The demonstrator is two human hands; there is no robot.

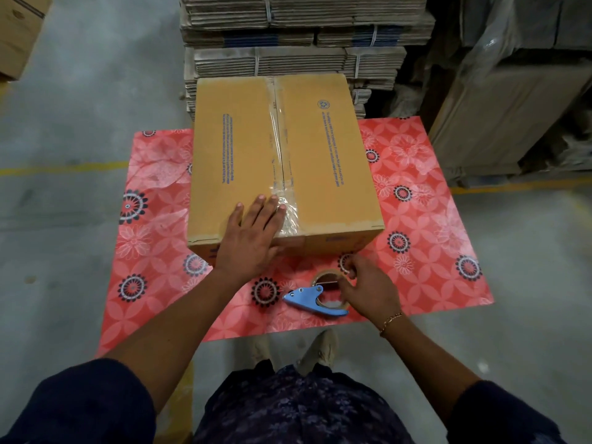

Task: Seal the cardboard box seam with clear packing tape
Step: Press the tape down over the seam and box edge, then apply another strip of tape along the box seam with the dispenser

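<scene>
A brown cardboard box (323,161) stands closed on a red floral table (426,225). Clear packing tape (278,145) runs along its centre seam from the far edge to the near edge, wrinkled at the near end. My left hand (250,238) lies flat on the box's near top edge, fingers spread, fingertips touching the tape. In front of the box a roll of clear tape in a blue dispenser (317,298) lies on the table. My right hand (368,286) rests on the roll's right side, fingers curled around it.
Bundled stacks of flattened cartons (288,40) rise right behind the table. Wrapped cardboard loads (512,100) stand at the right, another carton (19,33) at the far left. Grey floor with yellow lines surrounds the table. My feet show below the near edge.
</scene>
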